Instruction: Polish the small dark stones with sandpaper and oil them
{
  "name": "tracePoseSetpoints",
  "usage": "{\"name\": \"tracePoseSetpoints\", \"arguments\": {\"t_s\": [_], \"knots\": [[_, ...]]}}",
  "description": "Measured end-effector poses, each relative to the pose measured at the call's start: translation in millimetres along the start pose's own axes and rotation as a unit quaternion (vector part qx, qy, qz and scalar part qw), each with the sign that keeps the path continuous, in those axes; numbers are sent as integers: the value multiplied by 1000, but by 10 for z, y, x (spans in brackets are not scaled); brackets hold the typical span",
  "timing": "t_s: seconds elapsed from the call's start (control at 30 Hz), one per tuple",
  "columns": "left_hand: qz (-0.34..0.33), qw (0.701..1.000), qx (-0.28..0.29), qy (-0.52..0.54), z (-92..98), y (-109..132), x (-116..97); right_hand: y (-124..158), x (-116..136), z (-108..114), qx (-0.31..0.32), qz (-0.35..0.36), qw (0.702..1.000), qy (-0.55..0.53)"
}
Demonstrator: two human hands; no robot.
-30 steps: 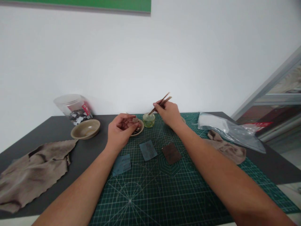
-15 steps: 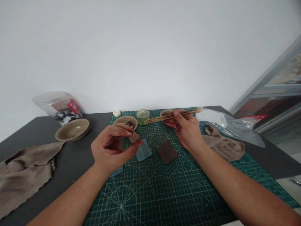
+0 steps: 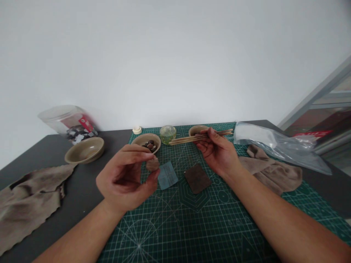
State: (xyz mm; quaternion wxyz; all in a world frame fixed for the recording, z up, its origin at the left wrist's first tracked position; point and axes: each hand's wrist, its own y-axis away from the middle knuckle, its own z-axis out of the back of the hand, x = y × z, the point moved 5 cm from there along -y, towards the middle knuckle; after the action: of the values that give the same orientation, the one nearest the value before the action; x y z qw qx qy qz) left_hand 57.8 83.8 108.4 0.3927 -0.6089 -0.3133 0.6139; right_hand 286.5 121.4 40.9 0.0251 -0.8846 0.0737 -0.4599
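Between thumb and fingertips, my left hand [image 3: 126, 175] pinches a small round brown piece [image 3: 153, 164]; whether it is a stone or a nut I cannot tell. My right hand [image 3: 216, 148] grips several thin wooden sticks [image 3: 189, 139], which lie nearly level and point left. Behind my left hand is a tan bowl [image 3: 136, 140] with dark roundish pieces in it. A blue-grey square pad [image 3: 168, 176] and a dark brown square pad [image 3: 197, 179] lie on the green cutting mat [image 3: 170, 226] below the hands. Another small bowl [image 3: 195, 129] is partly hidden by my right hand.
On the left are a wide tan bowl [image 3: 85, 151], a clear plastic jar [image 3: 68, 122] and a brown cloth [image 3: 30, 204]. A glass jar [image 3: 168, 134] and a white cap [image 3: 137, 130] stand near the wall. A brown towel [image 3: 276, 171] and a plastic bag [image 3: 282, 146] lie right.
My left hand has shifted slightly left with the round piece, showing more of the piece and of the bowl behind. The sticks in my right hand have tilted a little closer to level.
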Motion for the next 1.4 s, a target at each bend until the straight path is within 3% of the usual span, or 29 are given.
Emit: {"name": "tracePoseSetpoints", "arguments": {"t_s": [0.2, 0.57, 0.8, 0.9, 0.97, 1.17, 1.4], "knots": [[15, 999, -20, 21, -8, 46, 14, 12, -5, -10, 11, -15, 1000, -18], [183, 975, -56, 116, 18, 128, 179, 10, 27, -14, 5, -14, 999, -36], [355, 907, -7, 226, -58, 75, 247, 30, 25, -33, 5, -31, 999, -25], [405, 869, 30, 283, -113, 92, 261, 34, 22, -43, 10, -41, 998, -41], [417, 859, 35, 295, -131, 111, 297, 35, 26, -54, 14, -45, 997, -56], [303, 938, -38, 162, -43, 152, 465, 39, 22, -62, 16, -37, 998, -38], [299, 953, 23, 38, -111, 156, 496, 53, -17, -75, 41, -17, 999, -13]]}}
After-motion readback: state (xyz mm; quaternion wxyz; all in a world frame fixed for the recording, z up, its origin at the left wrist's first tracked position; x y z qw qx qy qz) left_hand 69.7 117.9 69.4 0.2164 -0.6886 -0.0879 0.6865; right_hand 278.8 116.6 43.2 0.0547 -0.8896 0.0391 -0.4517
